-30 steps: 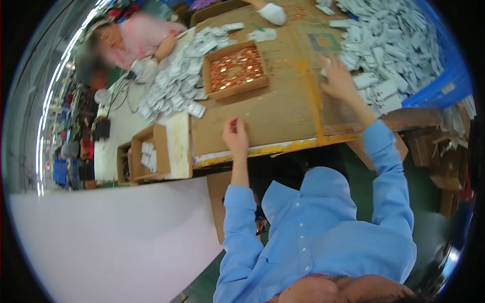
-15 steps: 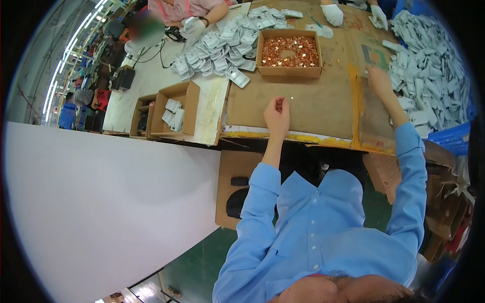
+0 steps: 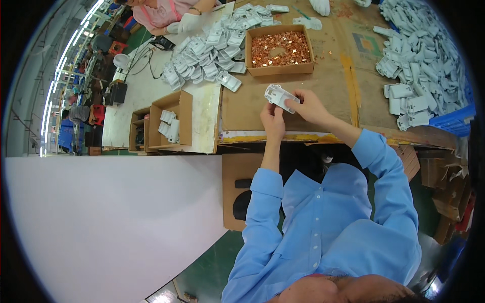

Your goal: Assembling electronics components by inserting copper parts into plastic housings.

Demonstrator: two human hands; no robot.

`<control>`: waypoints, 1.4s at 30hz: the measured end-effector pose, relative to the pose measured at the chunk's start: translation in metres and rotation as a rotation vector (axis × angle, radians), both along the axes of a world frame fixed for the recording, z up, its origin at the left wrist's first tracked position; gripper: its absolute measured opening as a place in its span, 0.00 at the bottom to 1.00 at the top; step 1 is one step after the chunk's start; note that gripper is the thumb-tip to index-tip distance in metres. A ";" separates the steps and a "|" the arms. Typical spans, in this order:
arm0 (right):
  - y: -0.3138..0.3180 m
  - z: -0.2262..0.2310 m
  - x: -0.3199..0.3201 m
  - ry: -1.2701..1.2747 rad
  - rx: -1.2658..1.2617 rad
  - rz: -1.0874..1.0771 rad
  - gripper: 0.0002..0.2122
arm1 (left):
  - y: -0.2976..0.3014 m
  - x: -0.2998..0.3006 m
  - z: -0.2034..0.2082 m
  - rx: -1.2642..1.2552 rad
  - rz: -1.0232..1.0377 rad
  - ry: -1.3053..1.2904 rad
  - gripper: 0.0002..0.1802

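Note:
A white plastic housing [image 3: 281, 97], open like a shallow shell, is held tilted above the near part of the table. My right hand [image 3: 314, 108] grips its right end, thumb on top. At its lower left edge, my left hand [image 3: 273, 120] is closed with thumb and fingers against it; whether a small part is also between those fingers is hidden. Just beyond the housing stands a cardboard box [image 3: 283, 70] filled with small copper-coloured metal pieces.
A heap of white housings [image 3: 207, 53] lies at the left, another [image 3: 424, 65] at the right by a blue crate [image 3: 454, 121]. Cardboard boxes [image 3: 186, 118] with several white parts stand at the near left. Across the table are co-workers' gloved hands [image 3: 189, 22].
My right hand has come from the right-hand heap to the middle, bringing a white housing to my left hand. The view has shifted slightly.

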State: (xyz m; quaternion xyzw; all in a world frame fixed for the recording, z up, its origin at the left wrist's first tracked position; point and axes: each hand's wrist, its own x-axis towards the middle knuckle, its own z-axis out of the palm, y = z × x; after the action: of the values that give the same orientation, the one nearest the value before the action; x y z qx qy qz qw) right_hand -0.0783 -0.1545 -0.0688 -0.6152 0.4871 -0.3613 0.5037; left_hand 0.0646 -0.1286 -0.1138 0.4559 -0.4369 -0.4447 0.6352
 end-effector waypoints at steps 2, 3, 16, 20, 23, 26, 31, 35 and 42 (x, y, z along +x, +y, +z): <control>0.001 -0.004 -0.002 0.031 -0.039 -0.001 0.14 | 0.000 0.007 -0.003 -0.068 -0.079 0.122 0.12; 0.001 -0.006 -0.004 0.059 -0.086 -0.002 0.14 | 0.001 0.011 -0.004 -0.101 -0.106 0.136 0.11; -0.144 0.044 -0.007 0.647 -0.656 -0.006 0.10 | -0.006 0.004 0.006 0.069 0.068 0.107 0.09; -0.195 0.027 0.002 0.979 -0.584 0.188 0.09 | -0.007 -0.003 0.003 0.104 0.071 0.096 0.11; -0.208 0.015 0.013 1.111 -0.497 0.293 0.07 | -0.007 -0.003 0.006 0.115 0.102 0.031 0.12; -0.208 0.018 0.023 1.066 -0.525 0.316 0.07 | -0.004 0.000 0.011 0.154 0.138 -0.035 0.12; -0.209 0.015 0.025 1.078 -0.513 0.232 0.06 | -0.003 0.001 0.020 0.197 0.125 -0.181 0.12; -0.211 0.017 0.026 1.117 -0.440 0.252 0.07 | -0.004 0.001 0.021 0.193 0.128 -0.204 0.12; -0.213 0.002 0.015 0.931 -0.550 0.121 0.11 | -0.005 -0.002 0.016 0.154 0.163 -0.232 0.14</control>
State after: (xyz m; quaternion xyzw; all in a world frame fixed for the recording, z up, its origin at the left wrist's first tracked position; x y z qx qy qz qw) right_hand -0.0631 -0.3678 -0.0664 -0.8462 0.5099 -0.1352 0.0751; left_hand 0.0628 -0.1332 -0.0980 0.5857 -0.4334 -0.3682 0.5775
